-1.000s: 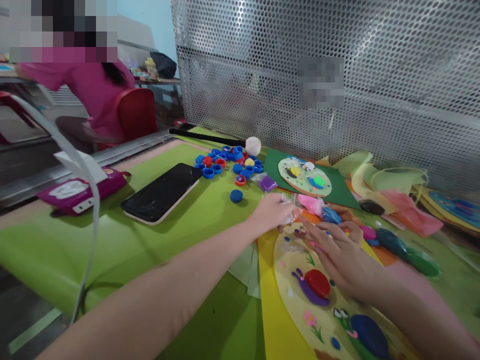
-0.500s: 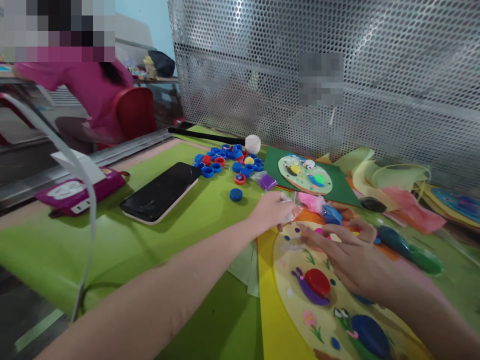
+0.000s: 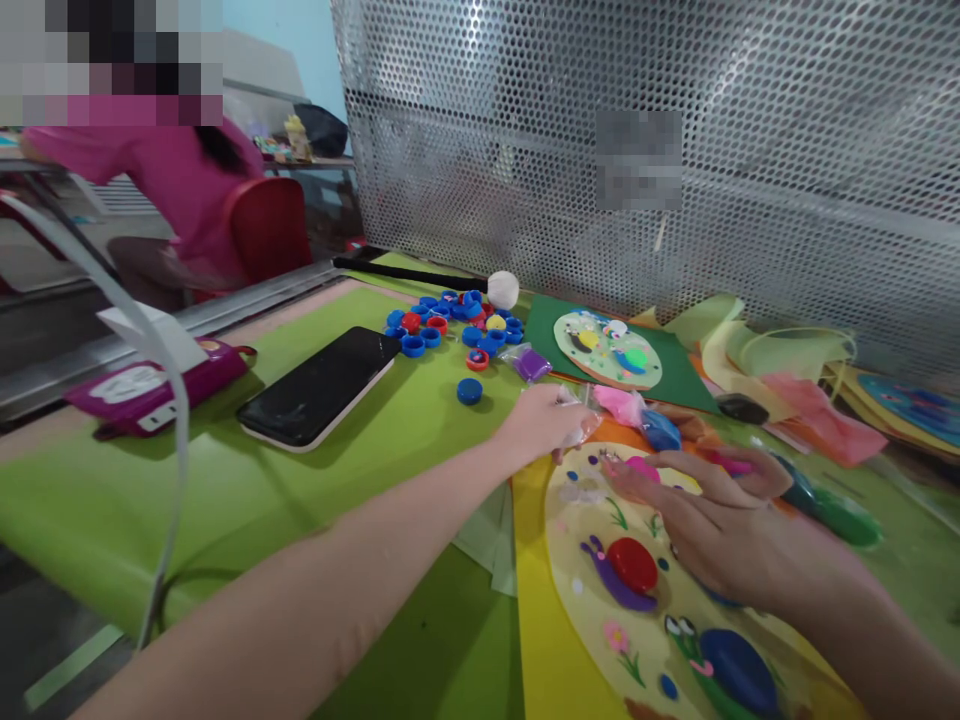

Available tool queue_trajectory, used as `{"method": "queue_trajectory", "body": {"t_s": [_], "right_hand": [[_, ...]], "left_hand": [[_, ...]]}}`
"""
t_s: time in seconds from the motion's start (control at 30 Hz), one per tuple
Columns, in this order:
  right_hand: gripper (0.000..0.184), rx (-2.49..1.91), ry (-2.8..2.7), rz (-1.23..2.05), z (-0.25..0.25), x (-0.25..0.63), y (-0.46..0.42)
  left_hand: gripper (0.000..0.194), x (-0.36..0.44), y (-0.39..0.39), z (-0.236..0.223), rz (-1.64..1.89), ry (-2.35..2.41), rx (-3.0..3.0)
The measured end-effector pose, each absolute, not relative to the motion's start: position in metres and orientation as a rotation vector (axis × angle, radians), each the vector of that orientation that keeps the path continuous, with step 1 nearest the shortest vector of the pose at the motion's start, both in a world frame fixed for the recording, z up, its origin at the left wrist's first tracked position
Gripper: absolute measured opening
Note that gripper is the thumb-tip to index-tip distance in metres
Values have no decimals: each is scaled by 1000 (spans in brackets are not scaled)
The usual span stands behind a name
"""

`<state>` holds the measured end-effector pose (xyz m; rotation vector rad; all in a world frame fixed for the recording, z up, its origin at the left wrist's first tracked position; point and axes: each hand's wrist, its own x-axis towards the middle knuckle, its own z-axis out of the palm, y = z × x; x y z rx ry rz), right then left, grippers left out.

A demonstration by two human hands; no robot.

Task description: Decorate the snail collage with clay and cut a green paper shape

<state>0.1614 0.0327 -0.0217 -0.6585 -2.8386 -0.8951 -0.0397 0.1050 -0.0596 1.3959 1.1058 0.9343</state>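
My left hand (image 3: 541, 428) is closed on a small clear plastic packet (image 3: 583, 428) at the upper edge of a picture; what the packet holds is unclear. Palm down over that picture is my right hand (image 3: 716, 520), its fingers stretched and apart, one fingertip at the surface near a pink shape (image 3: 643, 469). The picture is a cream oval (image 3: 574, 545) on a yellow sheet (image 3: 534, 620). It bears a purple snail with a red cap shell (image 3: 632, 566), a green snail with a dark blue shell (image 3: 739, 668) and a pink flower (image 3: 616, 637). My right hand hides part of it.
Blue and red bottle caps (image 3: 427, 338) lie beyond my left hand, near a black phone (image 3: 322, 385) and magenta pouch (image 3: 161, 385). Clay packets (image 3: 531, 363), a second snail picture (image 3: 607, 350) and crepe paper (image 3: 825, 415) lie farther back. A perforated metal panel (image 3: 487, 150) stands behind.
My right hand has shifted slightly, with its fingers lifting a little and uncovering more of the pink shape. My left hand stays on the packet. The view has drifted slightly.
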Motion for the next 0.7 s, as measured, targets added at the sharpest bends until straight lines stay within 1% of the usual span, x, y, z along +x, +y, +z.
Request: {"method": "queue_trajectory", "body": {"t_s": [0.13, 0.23, 0.4, 0.57, 0.7], "right_hand": [[57, -805, -2711, -817, -22, 152, 31], [59, -921, -2740, -700, -30, 148, 33], [57, -959, -2835, -533, -39, 147, 38], [60, -1025, -2842, -520, -38, 142, 37], [63, -1048, -2764, -579, -39, 139, 35]], "left_hand": [[25, -40, 103, -56, 929, 1101, 1383], [21, -41, 103, -54, 923, 1111, 1370], [17, -42, 103, -54, 922, 1114, 1362], [17, -42, 103, -55, 933, 1127, 1382], [17, -41, 104, -56, 926, 1136, 1398]]}}
